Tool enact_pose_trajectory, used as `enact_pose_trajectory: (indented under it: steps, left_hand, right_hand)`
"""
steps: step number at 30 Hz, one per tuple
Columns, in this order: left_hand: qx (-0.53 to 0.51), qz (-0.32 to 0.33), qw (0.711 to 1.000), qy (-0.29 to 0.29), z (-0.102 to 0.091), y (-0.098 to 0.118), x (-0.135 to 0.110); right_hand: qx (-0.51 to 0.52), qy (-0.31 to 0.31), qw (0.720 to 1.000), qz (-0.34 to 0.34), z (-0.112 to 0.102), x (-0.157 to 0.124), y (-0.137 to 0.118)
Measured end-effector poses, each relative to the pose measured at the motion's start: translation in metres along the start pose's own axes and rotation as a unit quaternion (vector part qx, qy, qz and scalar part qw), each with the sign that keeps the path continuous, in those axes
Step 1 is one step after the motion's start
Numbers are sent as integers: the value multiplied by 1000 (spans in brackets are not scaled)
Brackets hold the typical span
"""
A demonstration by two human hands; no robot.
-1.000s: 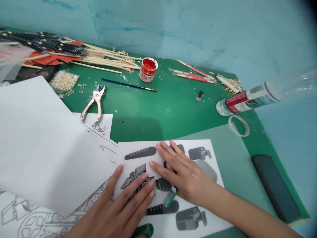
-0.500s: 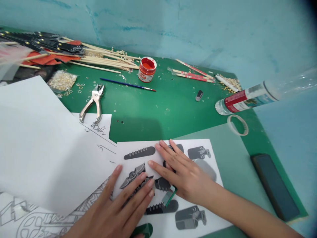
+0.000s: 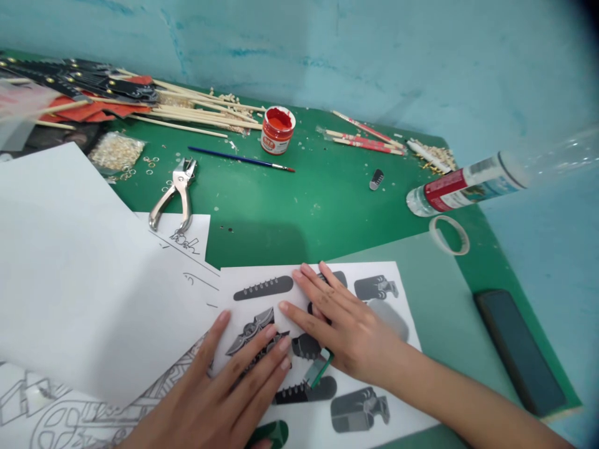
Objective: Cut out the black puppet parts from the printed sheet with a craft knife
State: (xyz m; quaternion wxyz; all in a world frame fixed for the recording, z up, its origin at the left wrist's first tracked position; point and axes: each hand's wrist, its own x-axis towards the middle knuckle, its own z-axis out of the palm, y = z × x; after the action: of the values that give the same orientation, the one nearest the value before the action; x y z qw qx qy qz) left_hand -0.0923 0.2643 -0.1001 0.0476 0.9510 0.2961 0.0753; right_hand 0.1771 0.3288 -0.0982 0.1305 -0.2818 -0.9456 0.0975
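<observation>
My left hand (image 3: 224,386) lies flat and open on a white printed sheet (image 3: 255,305) of grey cut-out shapes, its fingers spread over a dark winged shape. My right hand (image 3: 346,330) rests flat and open on the same sheet just to the right, fingers stretched toward the upper left. A small green and white tool (image 3: 319,368) pokes out from under its palm. The two hands nearly touch at the fingertips.
A large blank white paper (image 3: 70,268) overlaps line drawings at the left. On the green mat (image 3: 304,206) lie punch pliers (image 3: 175,193), a red paint jar (image 3: 277,130), a brush (image 3: 241,159), bamboo sticks (image 3: 201,112), a tipped bottle (image 3: 463,185), a tape ring (image 3: 450,235) and a dark slab (image 3: 519,349).
</observation>
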Motion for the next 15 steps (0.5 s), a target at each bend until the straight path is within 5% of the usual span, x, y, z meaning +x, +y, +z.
enact_pose_trajectory:
  steps: [15]
  left_hand:
    - [-4,7,1000,0,-1,-1,-3]
  right_hand:
    - [-4,-4,1000,1,0,1,1]
